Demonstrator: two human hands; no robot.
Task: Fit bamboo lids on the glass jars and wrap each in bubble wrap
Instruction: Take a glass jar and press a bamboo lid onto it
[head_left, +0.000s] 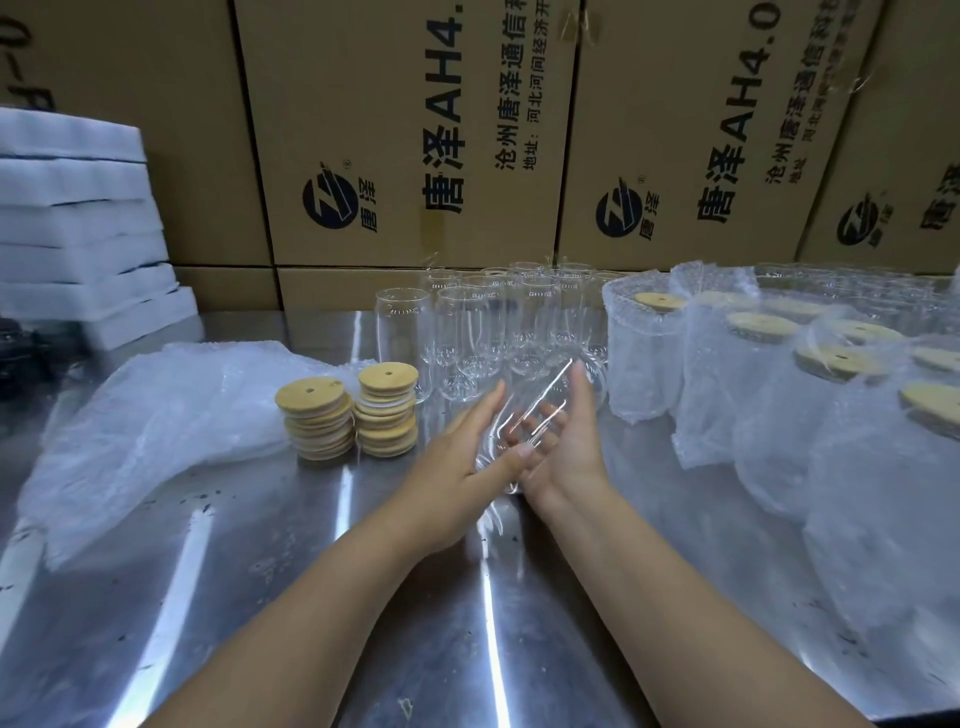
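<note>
A clear glass jar (524, 421) lies tilted between my two hands above the steel table (260, 597), its mouth pointing up and away. My left hand (462, 457) cups its left side with the thumb across the glass. My right hand (566, 441) cradles it from the right, fingers curled behind it. Two stacks of round bamboo lids (348, 415) stand just left of my hands. Several bare jars (478, 327) cluster behind. Loose bubble wrap (156, 415) lies at the left.
Several lidded jars in bubble wrap (779, 374) fill the right side of the table. White foam sheets (78, 234) are stacked at the far left. Cardboard boxes (415, 130) form a wall along the back edge.
</note>
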